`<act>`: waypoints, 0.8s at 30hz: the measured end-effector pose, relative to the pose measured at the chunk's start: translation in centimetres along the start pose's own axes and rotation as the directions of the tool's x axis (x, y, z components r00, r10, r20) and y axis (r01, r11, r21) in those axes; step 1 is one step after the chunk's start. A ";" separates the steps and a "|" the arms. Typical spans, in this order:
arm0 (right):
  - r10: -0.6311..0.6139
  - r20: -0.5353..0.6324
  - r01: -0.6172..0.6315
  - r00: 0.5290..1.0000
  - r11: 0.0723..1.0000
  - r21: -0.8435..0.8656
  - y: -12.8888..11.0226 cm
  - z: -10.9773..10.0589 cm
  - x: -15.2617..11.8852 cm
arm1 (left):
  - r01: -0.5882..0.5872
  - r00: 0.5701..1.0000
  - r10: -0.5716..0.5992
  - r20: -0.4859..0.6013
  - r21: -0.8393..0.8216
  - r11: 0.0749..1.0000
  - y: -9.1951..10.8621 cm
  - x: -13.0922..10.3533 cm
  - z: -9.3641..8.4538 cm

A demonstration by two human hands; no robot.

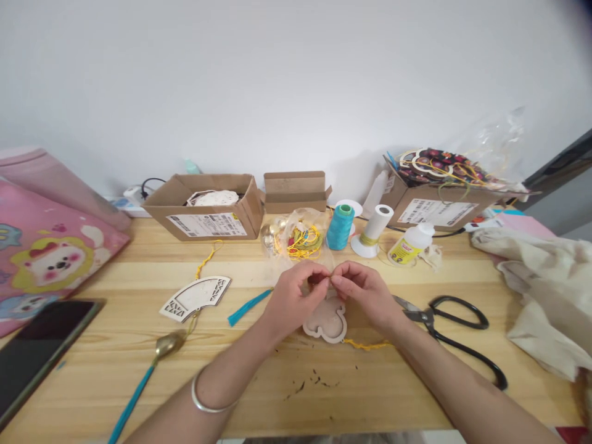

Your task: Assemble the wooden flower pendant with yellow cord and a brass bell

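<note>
The pale, scallop-edged flat piece [326, 322] lies on the light wooden table [259, 394], beneath and between the two hands, a yellow braided cord [367, 345] running from its lower edge towards the right forearm. Above its upper edge, the left hand [296, 296] and right hand [365, 293] meet fingertip to fingertip, the thumb and forefinger of each pinched on a thin strand [330, 276], mostly hidden by the fingers. Left of the hands lies a blue tassel [250, 307]; farther left, a pale fan-shaped plaque [197, 299] with cut-out ends. Black-handled scissors [428, 317] lie open by the right forearm. Behind the hands stand a teal cone of thread [340, 228], a white spool [377, 225] and a yellow-labelled white bottle [411, 245], the bottle tilted. Cardboard boxes [213, 219] line the wall [296, 86].
</note>
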State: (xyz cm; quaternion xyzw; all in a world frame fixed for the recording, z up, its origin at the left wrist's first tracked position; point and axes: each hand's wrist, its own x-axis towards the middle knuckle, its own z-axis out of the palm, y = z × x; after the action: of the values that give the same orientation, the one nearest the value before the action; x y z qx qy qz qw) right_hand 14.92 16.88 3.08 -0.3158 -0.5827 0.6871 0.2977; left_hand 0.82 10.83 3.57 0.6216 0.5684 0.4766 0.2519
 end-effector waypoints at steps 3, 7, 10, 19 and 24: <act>-0.009 -0.005 0.009 1.000 1.000 -0.010 0.2 0.0 0.1 | 0.024 0.999 -0.023 0.040 -0.017 1.000 -0.1 0.0 0.0; -0.036 -0.034 0.035 0.999 0.999 -0.030 0.2 0.1 0.2 | 0.076 0.994 -0.069 0.079 -0.096 0.992 -0.3 -0.1 0.1; -0.042 -0.056 0.040 0.998 0.998 -0.043 0.2 0.1 0.1 | 0.100 0.991 -0.086 0.105 -0.137 0.985 -0.3 -0.1 0.1; -0.012 -0.088 0.009 0.996 0.999 -0.035 0.3 0.3 -0.2 | 0.065 0.981 -0.045 0.191 -0.100 0.993 0.1 0.0 -0.2; 0.013 -0.059 -0.013 0.998 1.000 -0.001 0.2 0.3 -0.2 | 0.045 0.978 -0.030 0.205 -0.073 0.996 0.1 0.0 -0.6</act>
State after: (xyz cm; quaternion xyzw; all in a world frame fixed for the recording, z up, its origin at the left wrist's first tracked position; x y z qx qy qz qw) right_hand 14.80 16.50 2.90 -0.3399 -0.5721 0.6789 0.3104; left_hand 0.32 10.63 3.92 0.6461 0.5324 0.4273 0.3414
